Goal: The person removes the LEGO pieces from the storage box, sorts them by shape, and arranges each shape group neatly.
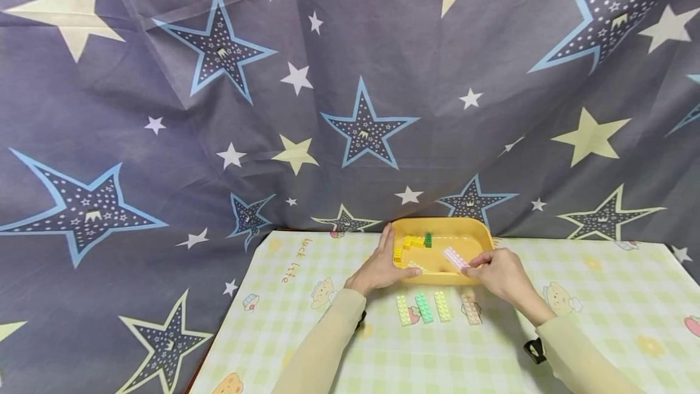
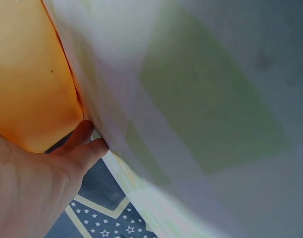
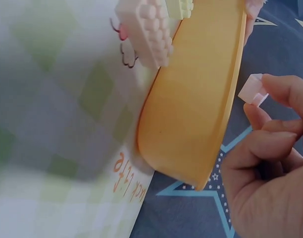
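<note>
A pink building brick (image 1: 454,257) is pinched between the thumb and fingertips of my right hand (image 1: 504,273). It is held over the right part of a yellow plastic basin (image 1: 443,280); the right wrist view shows the brick's end (image 3: 252,90) above the rim. My left hand (image 1: 381,267) grips the basin's left side, with the thumb over the front rim and the fingers along the outer wall. Inside the basin lie several yellow bricks (image 1: 415,242), a dark green brick (image 1: 428,240) and a pale brick (image 1: 418,266) partly hidden near my left thumb.
In front of the basin, a row on the checked tablecloth (image 1: 306,345) holds a pale yellow brick (image 1: 403,311), a green brick (image 1: 423,307), another yellow brick (image 1: 442,306) and a peach brick (image 1: 471,309). A star-patterned curtain (image 1: 372,47) hangs behind the table's back edge.
</note>
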Tool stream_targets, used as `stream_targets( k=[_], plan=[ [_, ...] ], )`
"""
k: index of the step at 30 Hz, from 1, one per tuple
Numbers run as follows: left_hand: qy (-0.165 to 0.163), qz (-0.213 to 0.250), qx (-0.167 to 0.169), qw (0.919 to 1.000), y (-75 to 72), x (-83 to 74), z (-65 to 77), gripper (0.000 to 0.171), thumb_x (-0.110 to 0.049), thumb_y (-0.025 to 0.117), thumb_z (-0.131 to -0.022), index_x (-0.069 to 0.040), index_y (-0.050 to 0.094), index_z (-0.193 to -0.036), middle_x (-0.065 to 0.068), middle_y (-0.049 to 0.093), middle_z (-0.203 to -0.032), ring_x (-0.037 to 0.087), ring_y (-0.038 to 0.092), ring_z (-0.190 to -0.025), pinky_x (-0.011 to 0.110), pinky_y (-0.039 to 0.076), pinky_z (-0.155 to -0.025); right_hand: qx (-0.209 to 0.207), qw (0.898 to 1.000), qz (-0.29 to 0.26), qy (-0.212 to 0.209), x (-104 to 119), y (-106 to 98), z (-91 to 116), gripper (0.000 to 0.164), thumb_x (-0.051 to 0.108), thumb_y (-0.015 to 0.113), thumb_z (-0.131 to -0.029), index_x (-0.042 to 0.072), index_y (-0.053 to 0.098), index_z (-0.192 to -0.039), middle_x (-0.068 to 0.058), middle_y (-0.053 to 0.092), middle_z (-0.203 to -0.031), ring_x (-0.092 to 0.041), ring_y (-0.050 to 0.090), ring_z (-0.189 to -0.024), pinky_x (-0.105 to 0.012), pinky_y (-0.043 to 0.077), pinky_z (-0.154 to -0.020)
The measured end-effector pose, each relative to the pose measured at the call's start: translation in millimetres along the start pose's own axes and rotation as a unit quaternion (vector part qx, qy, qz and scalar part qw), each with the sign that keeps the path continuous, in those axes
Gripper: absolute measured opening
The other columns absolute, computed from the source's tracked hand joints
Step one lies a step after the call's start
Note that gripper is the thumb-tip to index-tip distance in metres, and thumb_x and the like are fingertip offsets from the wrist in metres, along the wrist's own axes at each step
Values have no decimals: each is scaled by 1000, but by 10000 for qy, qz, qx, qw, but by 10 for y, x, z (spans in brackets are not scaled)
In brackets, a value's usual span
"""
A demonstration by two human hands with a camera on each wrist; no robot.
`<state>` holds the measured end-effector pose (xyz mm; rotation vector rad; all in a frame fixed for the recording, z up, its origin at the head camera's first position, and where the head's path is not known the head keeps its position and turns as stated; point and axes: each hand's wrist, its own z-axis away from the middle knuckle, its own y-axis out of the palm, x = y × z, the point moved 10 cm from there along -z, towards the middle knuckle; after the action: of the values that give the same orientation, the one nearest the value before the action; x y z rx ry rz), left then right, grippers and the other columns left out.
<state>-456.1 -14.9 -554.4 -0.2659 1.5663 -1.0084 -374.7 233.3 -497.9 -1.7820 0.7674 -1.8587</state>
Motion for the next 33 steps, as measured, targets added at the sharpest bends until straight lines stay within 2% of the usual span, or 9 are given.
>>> stream_targets(
  k=[4,12,20,23,30,33],
  plan=[
    [-2,-8,-12,10000,-11,-11,14,130,-63,81,-92,-13,-4,-177,0,-14,-187,38,23,-170,54,37,-133,-49,9999,-1,135,-99,-82,105,25,26,87,-88,3,85,-97,-15,81,-99,-19,59,-75,-30,46,-65],
    [10,-83,-39,10000,-14,-12,14,131,-64,81,-91,-13,-4,-177,0,-13,-187,38,25,-170,53,38,-133,-76,9992,108,366,-267,-228,353,25,32,87,-90,7,86,-98,0,69,-79,-17,54,-72,-29,41,-61],
    [22,-1,-71,10000,-22,-10,2,131,-62,82,-91,-13,-3,-177,2,-10,-187,36,22,-171,52,35,-135,-79,9978,285,599,-440,-328,544,26,37,86,-92,11,86,-96,-2,78,-89,-16,58,-78,-27,43,-67],
    [18,1,-83,10000,-23,-4,-5,131,-62,82,-91,-14,-3,-177,2,-10,-187,36,22,-171,51,34,-135,-71,9977,289,607,-489,-328,603,26,38,85,-93,12,86,-95,-1,79,-88,-16,58,-78,-26,43,-66],
    [16,6,-117,9999,-31,-7,-2,131,-61,83,-90,-12,-2,-177,2,-11,-187,36,22,-171,51,34,-135,-91,9977,429,512,-570,-255,699,23,34,86,-92,11,86,-92,5,68,-68,-13,52,-66,-25,40,-61],
    [19,47,-107,9999,-24,-10,4,131,-61,83,-90,-13,-2,-177,2,-11,-187,36,22,-171,51,34,-135,-92,9976,407,552,-618,-191,712,22,31,86,-91,10,85,-90,6,66,-65,-12,52,-64,-25,40,-59]
  ],
)
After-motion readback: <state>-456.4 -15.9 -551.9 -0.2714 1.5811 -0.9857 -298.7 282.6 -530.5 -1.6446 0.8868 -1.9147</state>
